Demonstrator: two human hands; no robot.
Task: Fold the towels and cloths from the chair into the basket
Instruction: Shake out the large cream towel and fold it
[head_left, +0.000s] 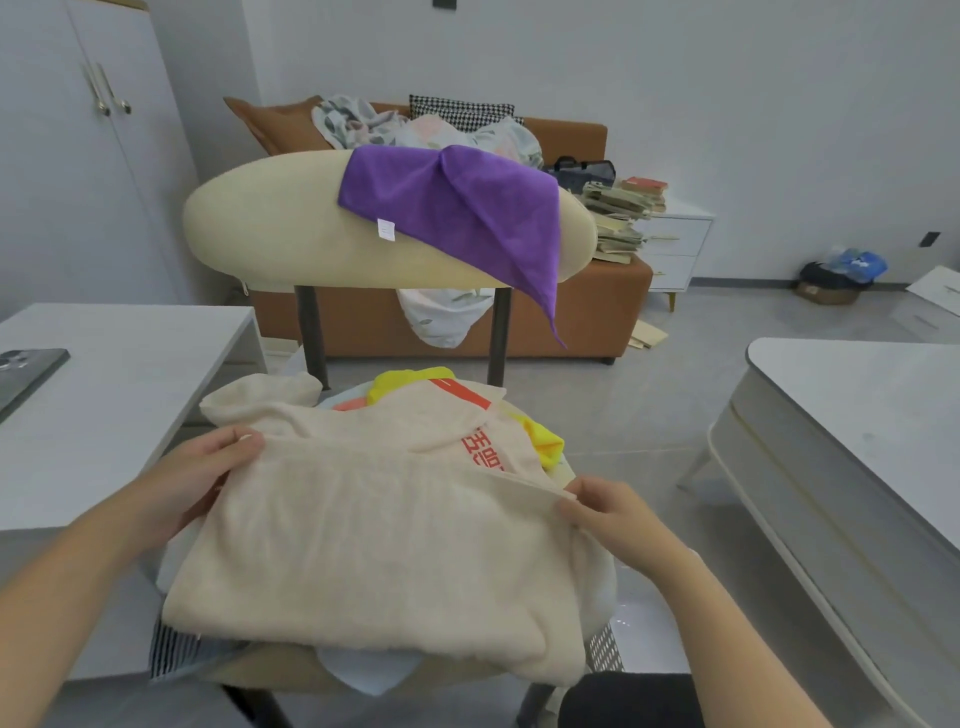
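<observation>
because a fold likely needs a taut edge, left hand (205, 470) at nine o'clock and right hand (610, 517) at three pinch the towel (374, 535) with their fingers (241, 441).

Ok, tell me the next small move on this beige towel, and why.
Probably carry the beige towel's pinched edge farther away and lay it flat. The left hand and right hand each pinch one end of that edge. The part with red print lies uncovered beyond it, so the fold looks unfinished.
</observation>
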